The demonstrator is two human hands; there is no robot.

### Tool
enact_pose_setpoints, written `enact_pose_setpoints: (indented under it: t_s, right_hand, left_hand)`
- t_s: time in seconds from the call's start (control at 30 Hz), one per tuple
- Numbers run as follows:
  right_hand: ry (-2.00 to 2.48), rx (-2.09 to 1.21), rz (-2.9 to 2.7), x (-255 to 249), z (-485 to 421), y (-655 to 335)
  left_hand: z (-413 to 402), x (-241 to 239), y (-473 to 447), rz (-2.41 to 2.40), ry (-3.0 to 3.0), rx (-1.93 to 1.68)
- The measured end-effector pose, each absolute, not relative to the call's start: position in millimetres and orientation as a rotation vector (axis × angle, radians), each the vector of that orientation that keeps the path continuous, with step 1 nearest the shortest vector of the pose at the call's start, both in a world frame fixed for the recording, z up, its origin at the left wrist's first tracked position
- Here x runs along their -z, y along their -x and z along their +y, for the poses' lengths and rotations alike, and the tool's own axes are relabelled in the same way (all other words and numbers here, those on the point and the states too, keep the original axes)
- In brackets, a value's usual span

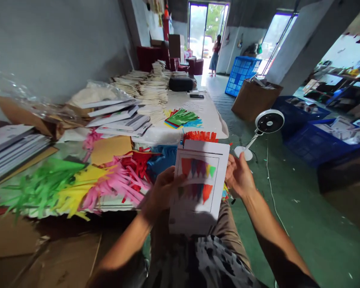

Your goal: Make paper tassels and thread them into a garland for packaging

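Observation:
I hold a white card packet [198,188] with a clear window showing coloured paper flags in front of me, above my lap. My left hand [160,192] grips its left edge, thumb over the front. My right hand [240,176] pinches its right edge near the top. Orange paper fringe [200,137] sticks out behind the packet's top. On the table to my left lie piles of cut paper flags in green [39,188], yellow [78,186], pink [114,186] and red [138,160].
The table [210,120] also carries stacks of white envelopes [120,118], beige paper stacks [151,86] and green flags [181,117]. A small white fan [265,126] stands on the green floor, near blue crates [315,140] and a cardboard box [253,100]. A person [216,54] stands at the far doorway.

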State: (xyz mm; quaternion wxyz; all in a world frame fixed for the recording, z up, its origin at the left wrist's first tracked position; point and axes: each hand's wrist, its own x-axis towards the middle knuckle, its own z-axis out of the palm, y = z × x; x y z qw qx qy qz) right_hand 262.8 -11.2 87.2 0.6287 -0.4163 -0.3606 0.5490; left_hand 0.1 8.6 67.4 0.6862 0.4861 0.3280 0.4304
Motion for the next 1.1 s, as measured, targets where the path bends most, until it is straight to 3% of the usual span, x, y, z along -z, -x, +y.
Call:
enact_pose_setpoints:
  t_s: [0.2, 0.33, 0.53, 0.9, 1.1]
  right_hand:
    - [1.155, -1.162, -1.05, -65, -36, -241]
    - [1.123, -1.266, -1.118, -54, -34, -224]
    - [1.096, -1.429, -1.169, -48, -26, -217]
    - [1.188, -1.294, -1.396, -37, -26, -214]
    - [1.181, -1.274, -1.479, -55, -34, -213]
  left_hand:
    - [2, -64, 23, 0.861, -1.278, -0.889]
    - [18, -61, 47, 0.88, -1.29, -0.976]
    - [25, -50, 77, 0.883, -1.273, -0.806]
    - [14, -37, 92, 0.909, -1.31, -0.848]
    - [4, -50, 91, 0.888, -1.359, -0.845]
